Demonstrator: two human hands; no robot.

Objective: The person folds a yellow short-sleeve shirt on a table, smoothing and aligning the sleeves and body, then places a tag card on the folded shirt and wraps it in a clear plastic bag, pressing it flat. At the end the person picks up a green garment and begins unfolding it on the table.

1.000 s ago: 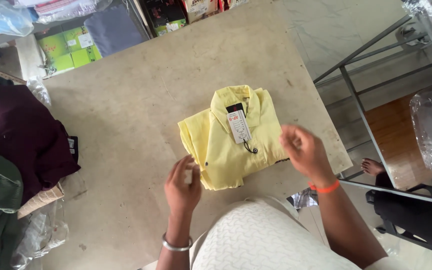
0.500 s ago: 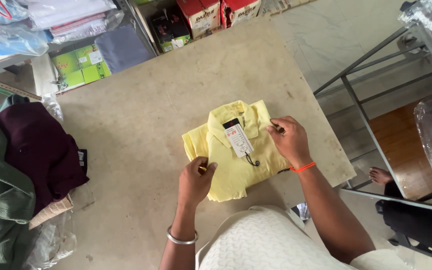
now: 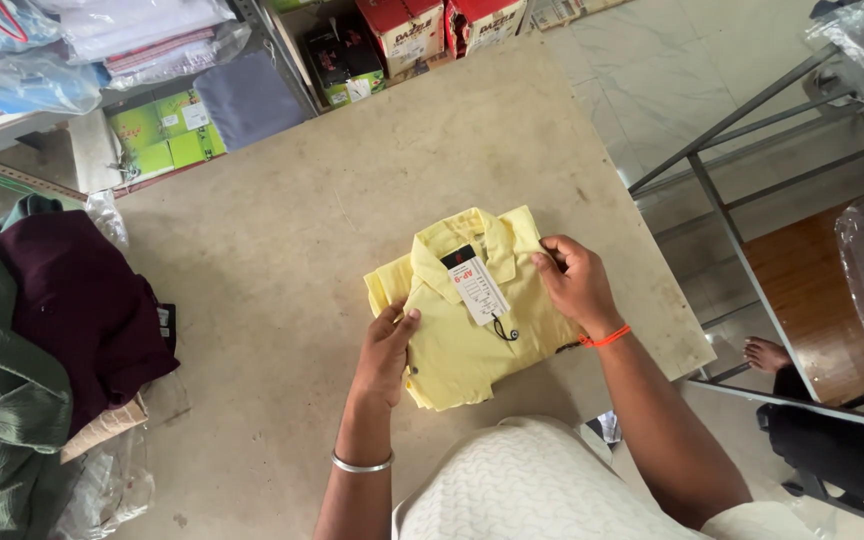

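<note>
A folded pale yellow collared shirt (image 3: 452,345) lies on the beige table (image 3: 282,260) near its front right corner, collar away from me. A white hang tag (image 3: 478,289) on a string rests on its chest. My left hand (image 3: 388,350) grips the shirt's left edge, thumb on top. My right hand (image 3: 577,283), with an orange thread at the wrist, holds the right edge near the shoulder. A metal bangle circles my left wrist.
Piled dark maroon (image 3: 77,305) and green garments (image 3: 2,390) sit at the table's left end, with clear plastic bags (image 3: 102,490) below. Red and green boxes (image 3: 392,35) and bagged goods stand behind the table. A metal rack (image 3: 742,250) and a person's bare foot (image 3: 767,352) are at the right.
Both hands came in from just off the shirt and closed on its left and right edges. The camera view shifted slightly, showing more of the shelf behind.
</note>
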